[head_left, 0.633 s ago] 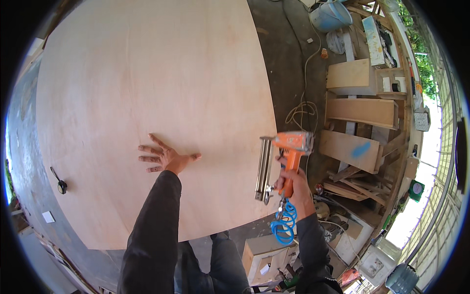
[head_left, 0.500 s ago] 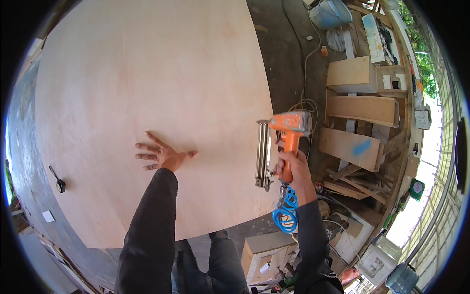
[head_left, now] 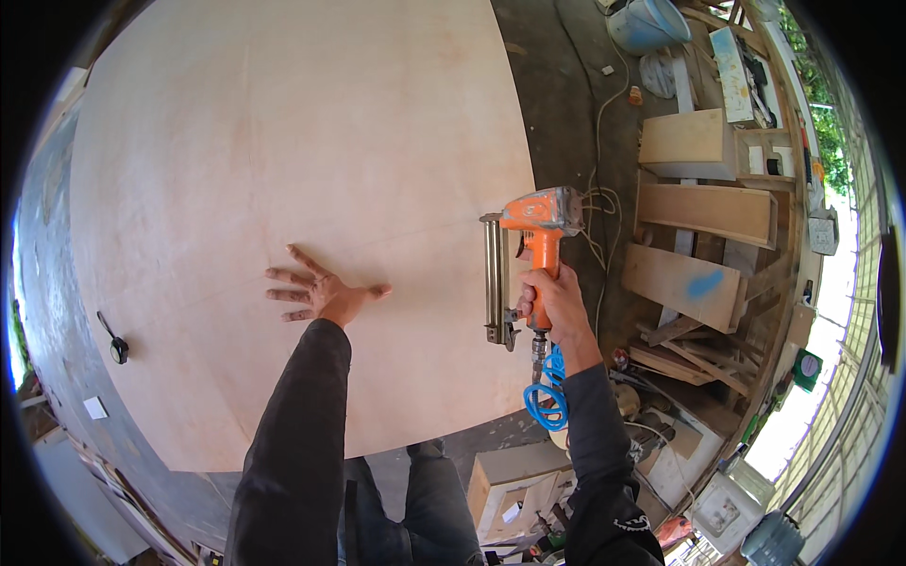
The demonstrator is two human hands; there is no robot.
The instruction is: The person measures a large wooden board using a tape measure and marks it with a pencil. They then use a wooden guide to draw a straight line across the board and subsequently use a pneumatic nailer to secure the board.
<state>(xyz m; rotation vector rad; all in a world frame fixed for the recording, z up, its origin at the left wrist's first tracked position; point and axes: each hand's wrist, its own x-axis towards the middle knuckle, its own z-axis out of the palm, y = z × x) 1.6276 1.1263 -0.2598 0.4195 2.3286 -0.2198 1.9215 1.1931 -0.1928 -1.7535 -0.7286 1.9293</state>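
A large pale plywood sheet (head_left: pixel 311 141) lies in front of me. My left hand (head_left: pixel 332 294) rests on it with the fingers spread wide and nothing in them. In my right hand (head_left: pixel 559 307) is an orange pneumatic nail gun (head_left: pixel 542 226), gripped round its handle. The gun's long metal magazine (head_left: pixel 495 283) points to the left, over the right part of the sheet. A coiled blue air hose (head_left: pixel 547 401) hangs from the bottom of the handle. Whether the gun's nose touches the wood I cannot tell.
A black tape measure (head_left: pixel 117 349) lies at the sheet's left edge. Wooden drawer boxes (head_left: pixel 708 212) and scrap boards line the right side, with a blue bucket (head_left: pixel 649 24) beyond. A cable (head_left: pixel 596 141) runs over the floor. Near my legs stands a wooden cabinet (head_left: pixel 519 491).
My right hand has brought the nail gun slightly up and to the left, further over the sheet. My left hand stays spread on the wood; the whole view has shifted a little.
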